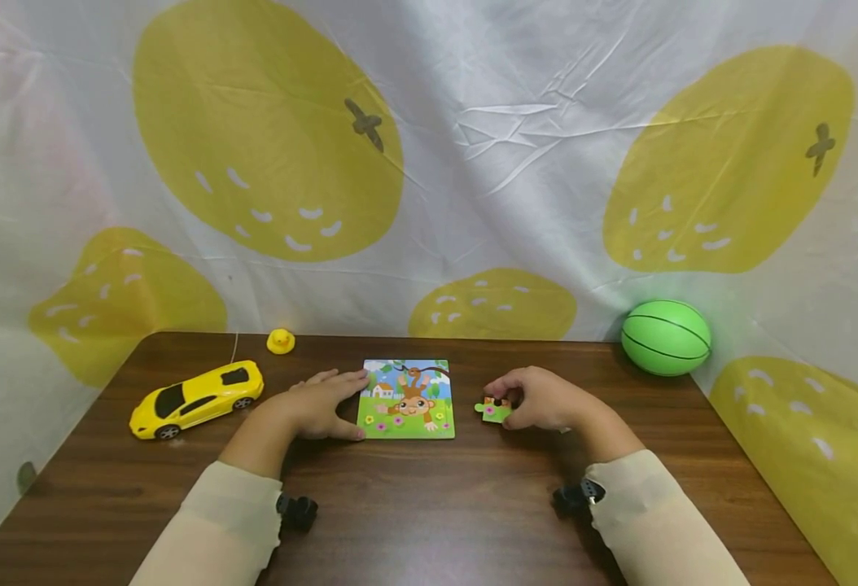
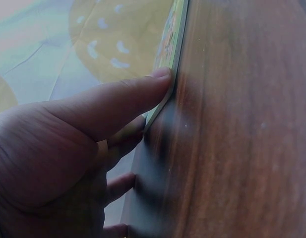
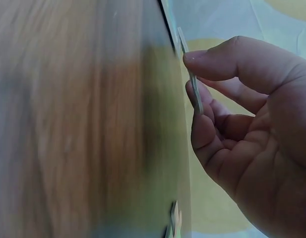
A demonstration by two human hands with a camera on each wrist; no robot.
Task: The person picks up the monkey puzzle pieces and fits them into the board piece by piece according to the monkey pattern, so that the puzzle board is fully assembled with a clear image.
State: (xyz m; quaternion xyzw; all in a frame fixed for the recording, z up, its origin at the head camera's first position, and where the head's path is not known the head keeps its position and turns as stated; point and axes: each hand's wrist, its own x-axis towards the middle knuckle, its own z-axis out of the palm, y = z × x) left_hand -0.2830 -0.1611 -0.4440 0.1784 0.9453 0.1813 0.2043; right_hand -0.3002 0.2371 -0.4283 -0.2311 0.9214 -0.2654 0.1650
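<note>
A square jigsaw puzzle [image 1: 405, 400] with a monkey picture lies flat on the table. My left hand [image 1: 324, 404] touches its left side, thumb [image 2: 143, 94] on the near corner and fingers extended towards the far part of that edge. To the right of the puzzle, my right hand [image 1: 539, 397] pinches a green and orange jigsaw piece [image 1: 493, 412] between thumb and fingers. Seen edge-on in the right wrist view, the thin jigsaw piece [image 3: 196, 91] is held off the tabletop. The right hand partly covers it in the head view.
A yellow toy car [image 1: 198, 399] and a small rubber duck [image 1: 281, 341] stand on the left. At the back right sits a green ball [image 1: 667, 338]. Small, partly cropped pieces [image 3: 175, 220] lie on the wooden table [image 1: 429, 513]. A patterned curtain [image 1: 502, 212] hangs behind.
</note>
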